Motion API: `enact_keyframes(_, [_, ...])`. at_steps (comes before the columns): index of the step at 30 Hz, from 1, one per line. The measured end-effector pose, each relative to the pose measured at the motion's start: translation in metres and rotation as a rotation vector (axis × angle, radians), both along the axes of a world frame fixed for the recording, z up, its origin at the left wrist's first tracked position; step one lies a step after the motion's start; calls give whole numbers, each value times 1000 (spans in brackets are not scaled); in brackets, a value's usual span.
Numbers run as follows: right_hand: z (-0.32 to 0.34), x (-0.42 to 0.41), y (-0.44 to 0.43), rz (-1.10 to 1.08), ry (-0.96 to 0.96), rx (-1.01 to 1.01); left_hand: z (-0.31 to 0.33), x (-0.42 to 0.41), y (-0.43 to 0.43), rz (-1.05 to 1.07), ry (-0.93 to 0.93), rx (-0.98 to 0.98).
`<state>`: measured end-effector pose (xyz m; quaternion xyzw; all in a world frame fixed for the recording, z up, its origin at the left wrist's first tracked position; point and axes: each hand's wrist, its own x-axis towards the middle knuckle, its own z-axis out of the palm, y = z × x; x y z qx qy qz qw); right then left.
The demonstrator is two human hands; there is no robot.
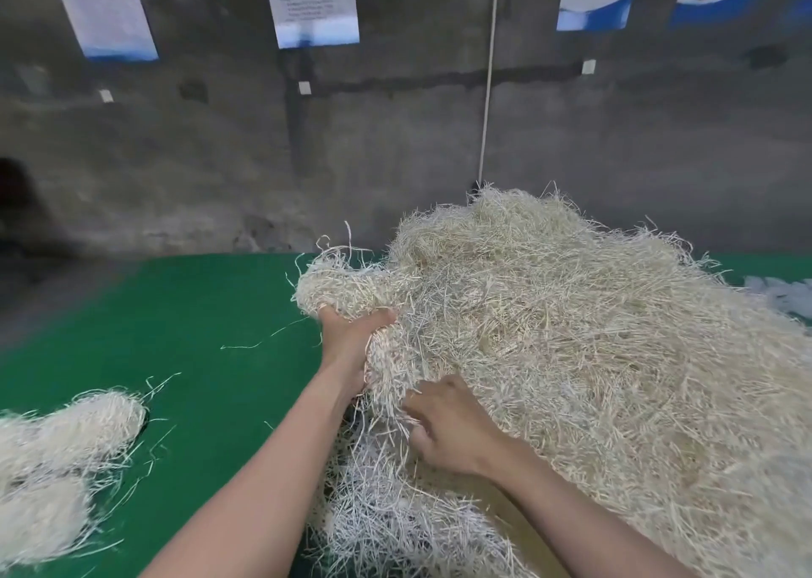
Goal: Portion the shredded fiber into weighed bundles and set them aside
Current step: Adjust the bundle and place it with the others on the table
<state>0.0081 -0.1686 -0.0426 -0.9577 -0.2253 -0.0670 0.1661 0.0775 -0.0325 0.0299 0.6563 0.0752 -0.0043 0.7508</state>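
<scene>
left hand (347, 340) is closed tight round a clump (334, 287) of shredded fiber, which bulges out above the fist. right hand (452, 428) sits just nearer, fingers curled into the same clump's lower strands. it looks like a pinch, but the tips are partly buried, so i can't tell how much it has.

the clump is at the left edge of the heap (593, 335) and not yet free: strands run across into the heap. the heap fills the right side of the green table (175, 313). whiter shreds (395, 511) lie at its near edge, between the forearms. pale bundles (57, 454) lie well left of it, with a few loose strands between. a white cord (488, 94) hangs down the wall behind the heap. no scale in view.

step, my read: tearing off one portion. to do it well, draw the left hand away from the heap while the right pins or combs out the bridging strands, so the clump parts clean. risk: tangles drag a long tail and the portion overshoots weight.
</scene>
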Motion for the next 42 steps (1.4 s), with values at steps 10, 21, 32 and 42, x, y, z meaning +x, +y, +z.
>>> enact_keyframes(10, [-28,-21,-44,-198,304,34,43,22,-9,117,-227,97])
enact_keyframes(21, [48,38,-15,-423,381,548,82,-16,-21,-184,-258,47])
enact_keyframes(32, [120,35,-113,-147,442,750,46,-21,8,-342,-88,168])
enact_keyframes(42, [60,30,-20,2,922,239,66,-27,1,-390,-181,206])
